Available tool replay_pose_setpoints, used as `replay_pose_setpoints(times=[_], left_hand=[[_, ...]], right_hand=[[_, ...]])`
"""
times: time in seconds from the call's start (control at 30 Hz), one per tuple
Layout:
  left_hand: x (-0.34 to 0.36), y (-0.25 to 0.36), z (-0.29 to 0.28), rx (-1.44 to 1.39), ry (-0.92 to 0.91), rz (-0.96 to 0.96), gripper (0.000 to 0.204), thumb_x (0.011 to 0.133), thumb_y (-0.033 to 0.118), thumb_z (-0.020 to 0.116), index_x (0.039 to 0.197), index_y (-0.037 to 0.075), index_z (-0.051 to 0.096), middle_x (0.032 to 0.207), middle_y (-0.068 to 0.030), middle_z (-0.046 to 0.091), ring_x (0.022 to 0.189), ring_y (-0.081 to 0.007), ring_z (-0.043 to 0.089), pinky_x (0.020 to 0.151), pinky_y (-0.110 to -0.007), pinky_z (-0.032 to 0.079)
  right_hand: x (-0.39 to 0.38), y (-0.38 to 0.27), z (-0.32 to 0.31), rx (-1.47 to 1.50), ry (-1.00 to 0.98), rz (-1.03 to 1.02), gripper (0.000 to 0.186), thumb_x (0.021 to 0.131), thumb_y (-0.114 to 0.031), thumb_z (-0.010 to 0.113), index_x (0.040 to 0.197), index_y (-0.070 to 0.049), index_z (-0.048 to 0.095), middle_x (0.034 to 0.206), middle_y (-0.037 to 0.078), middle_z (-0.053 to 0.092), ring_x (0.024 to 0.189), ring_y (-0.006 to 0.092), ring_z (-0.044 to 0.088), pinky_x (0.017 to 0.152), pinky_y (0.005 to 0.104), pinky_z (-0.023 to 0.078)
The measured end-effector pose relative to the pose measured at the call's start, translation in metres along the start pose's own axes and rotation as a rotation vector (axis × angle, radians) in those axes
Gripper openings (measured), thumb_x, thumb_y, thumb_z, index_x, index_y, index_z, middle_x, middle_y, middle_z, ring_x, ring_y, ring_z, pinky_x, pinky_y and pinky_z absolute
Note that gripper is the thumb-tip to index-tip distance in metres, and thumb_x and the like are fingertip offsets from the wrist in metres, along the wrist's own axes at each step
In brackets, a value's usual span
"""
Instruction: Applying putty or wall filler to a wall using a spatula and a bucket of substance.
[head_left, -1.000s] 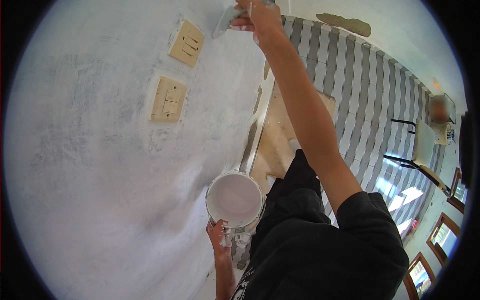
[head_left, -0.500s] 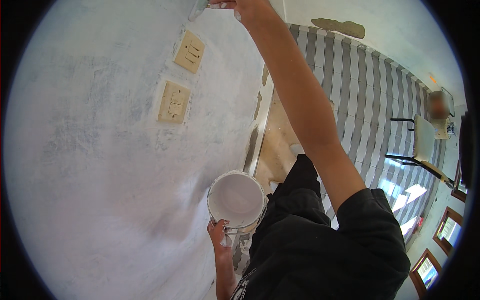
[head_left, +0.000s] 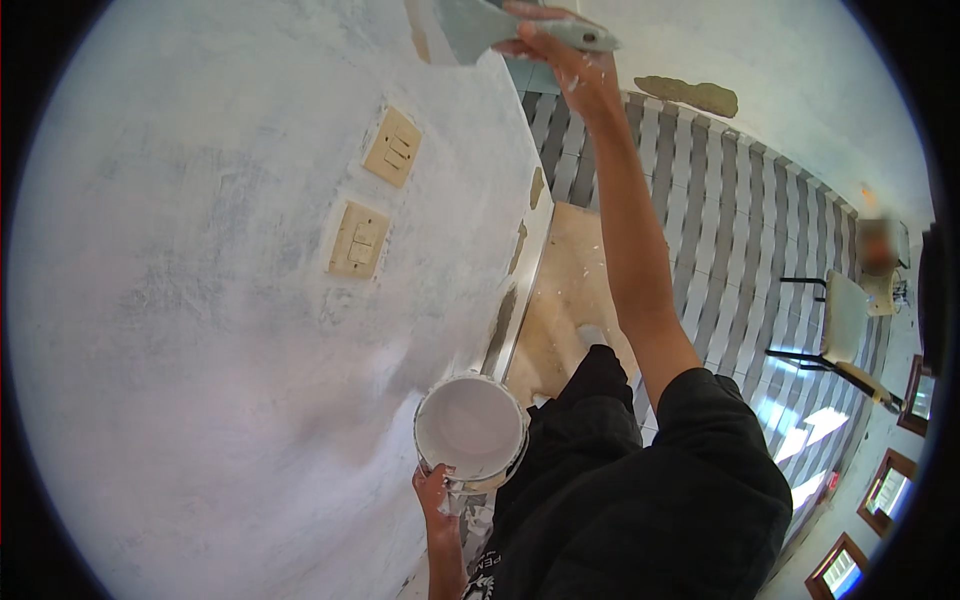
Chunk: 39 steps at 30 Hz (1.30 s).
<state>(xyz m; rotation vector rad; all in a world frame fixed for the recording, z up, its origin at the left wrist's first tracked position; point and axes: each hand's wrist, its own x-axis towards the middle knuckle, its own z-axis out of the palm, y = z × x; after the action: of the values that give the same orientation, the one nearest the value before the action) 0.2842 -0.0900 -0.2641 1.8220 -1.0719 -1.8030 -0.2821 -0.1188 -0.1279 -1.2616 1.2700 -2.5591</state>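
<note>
My right hand (head_left: 570, 50), flecked with white, grips a wide pale grey putty knife (head_left: 475, 30), its blade at the upper part of the white-smeared wall (head_left: 200, 300) on my left. My left hand (head_left: 435, 490) holds a white bucket (head_left: 470, 425) by its near rim, low beside the wall; pale, smooth material shows inside it. Two cream switch plates, an upper one (head_left: 393, 146) and a lower one (head_left: 357, 240), sit on that wall between my hands.
A grey-and-white striped tile floor (head_left: 720, 220) runs to the right, with a tan sheet (head_left: 560, 290) along the wall's base. A chair (head_left: 840, 320) stands at the right beside a blurred object. Wood-framed windows (head_left: 888, 490) line the far right. The opposite wall has a chipped patch (head_left: 685, 93).
My right hand with the putty knife has swung rightward and lower, bringing more of the tool into view. My left hand and the bucket have dropped slightly in the picture.
</note>
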Motion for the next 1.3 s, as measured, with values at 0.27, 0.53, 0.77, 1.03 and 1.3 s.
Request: replay_pose_setpoints(times=[0.27,0.53,0.77,1.03,1.3], left_hand=[[-0.014,-0.003,0.019,0.027,0.004,-0.036,0.022,0.073,0.003,0.057,0.095,0.004,0.058,0.076,-0.0049,0.062,0.065,-0.0140,0.059,0.057,-0.028,0.045],[-0.029,-0.002,0.042,-0.031,0.069,-0.055,0.021,0.073,0.004,0.057,0.093,0.004,0.058,0.075,-0.0051,0.062,0.063,-0.0137,0.058,0.056,-0.025,0.044],[-0.033,-0.004,0.048,-0.035,0.090,-0.036,0.016,0.074,0.004,0.055,0.089,0.004,0.059,0.072,-0.0049,0.062,0.061,-0.0122,0.057,0.050,-0.024,0.041],[-0.038,-0.003,0.057,-0.045,0.078,-0.025,0.015,0.074,0.005,0.055,0.088,0.003,0.060,0.071,-0.0047,0.062,0.055,-0.0123,0.056,0.047,-0.023,0.040],[-0.044,-0.001,0.058,-0.018,0.100,-0.045,0.016,0.074,0.004,0.055,0.089,0.002,0.060,0.072,-0.0070,0.063,0.057,-0.0135,0.057,0.049,-0.025,0.043]], right_hand=[[-0.019,0.023,0.002,-0.046,-0.157,0.133,0.021,0.081,-0.014,0.074,0.098,-0.004,0.072,0.094,0.010,0.071,0.084,0.0176,0.068,0.078,0.0287,0.055],[-0.020,0.047,-0.003,-0.148,-0.237,0.164,0.021,0.080,-0.021,0.075,0.097,-0.010,0.074,0.090,0.006,0.072,0.081,0.0129,0.066,0.073,0.0252,0.052],[-0.030,0.046,-0.005,-0.206,-0.278,0.181,0.019,0.081,-0.016,0.074,0.099,-0.011,0.074,0.092,0.006,0.072,0.081,0.0140,0.065,0.074,0.0265,0.053],[-0.046,0.055,-0.018,-0.218,-0.307,0.240,0.019,0.081,-0.013,0.074,0.099,-0.009,0.073,0.096,0.007,0.072,0.086,0.0154,0.066,0.078,0.0266,0.053],[-0.055,0.055,-0.020,-0.194,-0.321,0.225,0.018,0.083,-0.012,0.072,0.100,-0.009,0.073,0.093,0.008,0.072,0.083,0.0144,0.066,0.078,0.0264,0.052]])
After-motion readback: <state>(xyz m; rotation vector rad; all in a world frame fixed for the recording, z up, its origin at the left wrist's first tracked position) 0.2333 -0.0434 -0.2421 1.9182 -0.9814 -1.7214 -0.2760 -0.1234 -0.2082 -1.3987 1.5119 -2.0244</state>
